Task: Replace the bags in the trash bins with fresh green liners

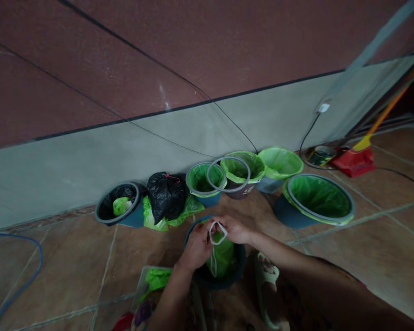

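Both my hands are over a dark blue bin (235,271) on the tiled floor, close in front of me. Inside it sits a green plastic bag (224,257). My left hand (195,248) and my right hand (235,230) pinch the bag's white drawstring loop (216,232) between them, fingers closed on it above the bin's mouth. The string hangs down into the bag.
A row of bins lined with green bags (317,197) stands along the grey wall, with a loose grey ring (228,174) resting on two of them. A tied black bag (165,195) and a black-lined bin (119,209) are at left. A red dustpan (353,161) and a blue hose (17,285) lie nearby. My slippered foot (267,285) is beside the bin.
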Tool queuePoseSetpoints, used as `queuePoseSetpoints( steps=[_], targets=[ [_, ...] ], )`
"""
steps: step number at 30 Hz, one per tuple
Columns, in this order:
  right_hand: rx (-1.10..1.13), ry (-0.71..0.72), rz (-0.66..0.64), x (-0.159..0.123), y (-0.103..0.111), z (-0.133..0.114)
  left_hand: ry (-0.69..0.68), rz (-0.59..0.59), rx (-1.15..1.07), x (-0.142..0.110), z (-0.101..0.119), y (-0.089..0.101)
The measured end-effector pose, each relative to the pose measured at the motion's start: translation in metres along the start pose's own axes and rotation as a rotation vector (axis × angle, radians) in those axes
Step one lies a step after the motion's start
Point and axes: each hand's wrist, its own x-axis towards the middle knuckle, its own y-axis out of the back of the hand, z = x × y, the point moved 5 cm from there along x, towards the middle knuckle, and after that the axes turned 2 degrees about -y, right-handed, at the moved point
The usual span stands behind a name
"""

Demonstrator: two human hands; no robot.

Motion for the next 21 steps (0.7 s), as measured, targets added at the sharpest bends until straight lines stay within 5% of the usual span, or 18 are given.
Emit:
queuePoseSetpoints(
  steps=[6,15,21],
  targets=[
    [-0.045,-0.1,0.001,0.005,-0.001,0.01,0.007,0.101,0.204,-0.006,-0.008,-0.004],
    [0.342,-0.31,-0.127,-0.002,-0.003,0.022,-0.002,0.355,0.079,-0.009,-0.013,-0.005],
    [-0.223,-0.176,0.22,0.0,0.021,0.0,0.027,0.312,0.0,-0.004,-0.015,-0.003]
  ],
)
